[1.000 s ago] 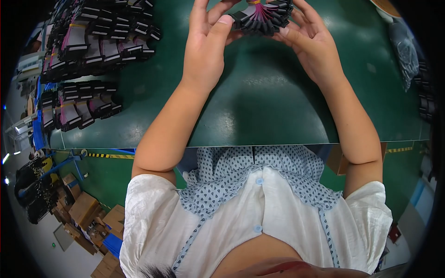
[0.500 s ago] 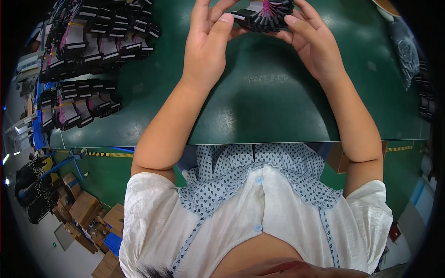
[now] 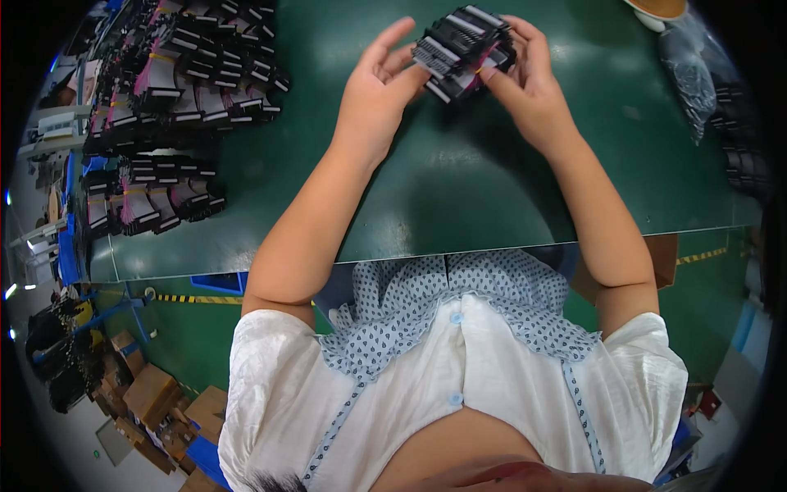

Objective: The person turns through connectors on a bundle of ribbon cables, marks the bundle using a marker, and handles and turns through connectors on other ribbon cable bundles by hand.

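A bundle of flat ribbon cables with black connectors (image 3: 459, 41) is held above the green table, between both hands. Pink wires and a bit of yellow band show at its lower right. My right hand (image 3: 533, 90) is closed round its right side, thumb in front and fingers behind. On the left edge, the thumb of my left hand (image 3: 381, 90) presses against the bundle, its index finger stretched away; the other fingertips are partly hidden. Similar banded cable bundles (image 3: 197, 74) lie piled on the left, with a smaller group (image 3: 156, 193) nearer the front edge.
The green table (image 3: 459, 197) ends just in front of my body. At the right lie a clear plastic bag (image 3: 689, 74) and more dark connectors (image 3: 742, 156). A round brown-topped object (image 3: 660, 8) is at the far right. Cardboard boxes (image 3: 152, 389) stand on the floor at left.
The bundle has turned, so the connectors' broad faces now show, and it sits lower in view. My left index finger has lifted away from it. The view has shifted slightly.
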{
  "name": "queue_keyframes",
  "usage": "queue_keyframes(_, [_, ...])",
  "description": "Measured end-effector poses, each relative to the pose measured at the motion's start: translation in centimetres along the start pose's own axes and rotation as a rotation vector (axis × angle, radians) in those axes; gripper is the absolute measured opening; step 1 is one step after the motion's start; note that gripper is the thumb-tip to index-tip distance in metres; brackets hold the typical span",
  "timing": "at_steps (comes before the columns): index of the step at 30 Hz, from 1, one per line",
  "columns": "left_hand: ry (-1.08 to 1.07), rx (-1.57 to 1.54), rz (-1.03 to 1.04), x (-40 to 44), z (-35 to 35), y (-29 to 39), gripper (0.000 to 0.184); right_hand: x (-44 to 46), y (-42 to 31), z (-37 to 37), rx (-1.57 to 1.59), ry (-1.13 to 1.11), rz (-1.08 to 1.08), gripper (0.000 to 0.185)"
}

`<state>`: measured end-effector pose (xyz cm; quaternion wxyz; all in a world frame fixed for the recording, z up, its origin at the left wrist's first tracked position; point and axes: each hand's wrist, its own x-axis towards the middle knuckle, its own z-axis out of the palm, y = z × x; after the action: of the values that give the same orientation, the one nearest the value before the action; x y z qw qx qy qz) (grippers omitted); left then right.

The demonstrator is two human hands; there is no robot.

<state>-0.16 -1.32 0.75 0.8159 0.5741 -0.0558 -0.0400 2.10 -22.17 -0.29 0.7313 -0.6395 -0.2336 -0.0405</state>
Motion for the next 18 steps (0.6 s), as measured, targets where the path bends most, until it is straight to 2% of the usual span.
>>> queue_keyframes(1, [-0.004,-0.136,-0.066,0.3,0.1,-0.4,0.049,-0.5,-1.0,0.3,-0.117,-0.003,0.001,0.067])
queue_keyframes(2, [0.000,-0.159,-0.111,0.3,0.2,-0.6,0.044,-1.1,-1.2,0.5,-0.152,0.036,0.011,0.060])
queue_keyframes(5, [-0.006,-0.139,-0.237,-0.6,1.5,-0.3,0.029,-2.1,-2.4,-0.1,-0.206,0.039,0.136,0.059])
queue_keyframes(8, [-0.081,-0.170,-0.335,-1.5,2.4,-1.2,0.028,-2.8,-3.7,0.0,-0.430,0.039,0.280,0.078])
queue_keyframes(9, [-0.092,-0.161,-0.347,-1.8,2.9,-1.2,0.029,-3.2,-2.5,0.1,-0.668,0.107,0.135,0.086])
queue_keyframes(12, [-0.106,-0.078,-0.375,-2.2,3.7,-1.0,0.030,-3.7,-1.6,-0.6,-0.555,0.167,0.239,0.085])
queue_keyframes(13, [-0.153,-0.020,-0.409,-2.1,3.6,-1.1,0.036,-3.6,-3.2,-0.6,-0.518,0.175,0.350,0.083])
queue_keyframes(14, [-0.199,-0.015,-0.372,-2.2,4.0,-1.4,0.039,-3.6,-3.3,-1.2,-0.509,0.170,0.365,0.082])
queue_keyframes(16, [-0.275,0.001,-0.297,-2.8,4.7,-1.4,0.045,-3.3,-3.9,-2.8,-0.685,0.204,0.335,0.082])
queue_keyframes(18, [-0.287,0.197,-0.188,-2.9,4.7,-1.6,0.049,-2.1,-4.0,-6.7,-0.831,0.294,0.345,0.083])
